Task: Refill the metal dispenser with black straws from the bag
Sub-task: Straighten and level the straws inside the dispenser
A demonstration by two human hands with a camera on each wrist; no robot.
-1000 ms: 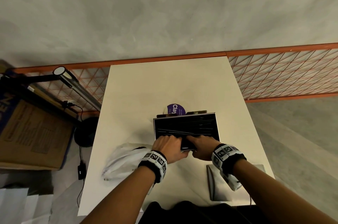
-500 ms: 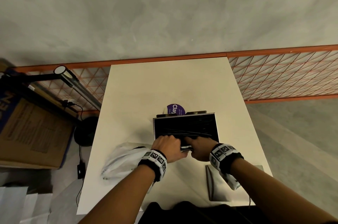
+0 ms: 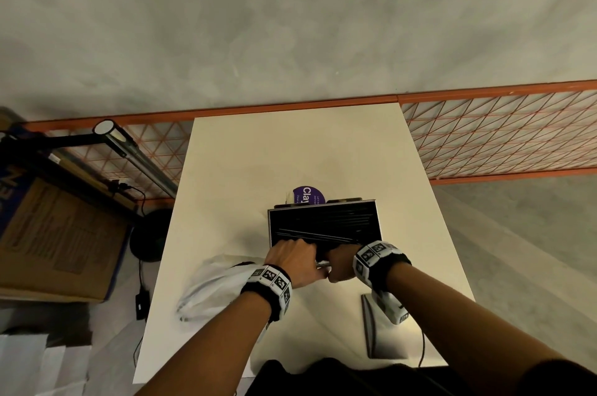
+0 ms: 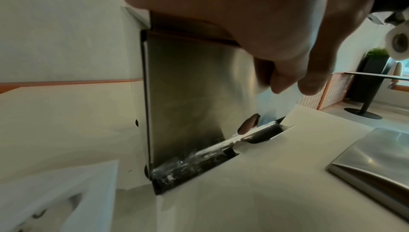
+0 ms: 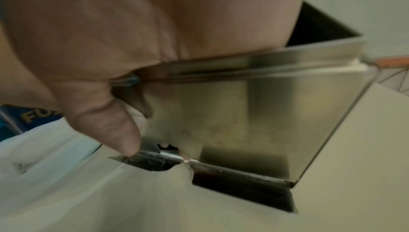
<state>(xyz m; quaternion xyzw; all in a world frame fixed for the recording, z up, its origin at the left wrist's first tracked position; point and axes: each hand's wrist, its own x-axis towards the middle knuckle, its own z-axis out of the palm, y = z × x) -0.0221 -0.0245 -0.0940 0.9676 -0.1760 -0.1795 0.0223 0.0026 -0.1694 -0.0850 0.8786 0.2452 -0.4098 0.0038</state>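
Observation:
The metal dispenser (image 3: 380, 218) stands open-topped in the middle of the white table (image 3: 290, 150), with black straws (image 3: 326, 224) lying across its inside. My left hand (image 3: 290, 258) and right hand (image 3: 340, 263) sit side by side on its near rim. Their fingers curl over the rim into the box, and the tips are hidden there. In the right wrist view my thumb (image 5: 106, 127) hangs down the steel front (image 5: 265, 113) toward the bottom tray (image 5: 239, 183). The clear plastic bag (image 3: 213, 289) lies left of my left wrist.
The dispenser's metal lid (image 3: 384, 331) lies flat at the table's front right. A purple disc (image 3: 308, 195) stands just behind the dispenser. Beyond the table runs an orange mesh railing (image 3: 500, 137). A lamp arm (image 3: 135, 153) and a cardboard box (image 3: 58, 234) stand to the left.
My right hand has slid left toward the left hand and its wrist has risen. Both hands have drawn back from inside the box to its near rim.

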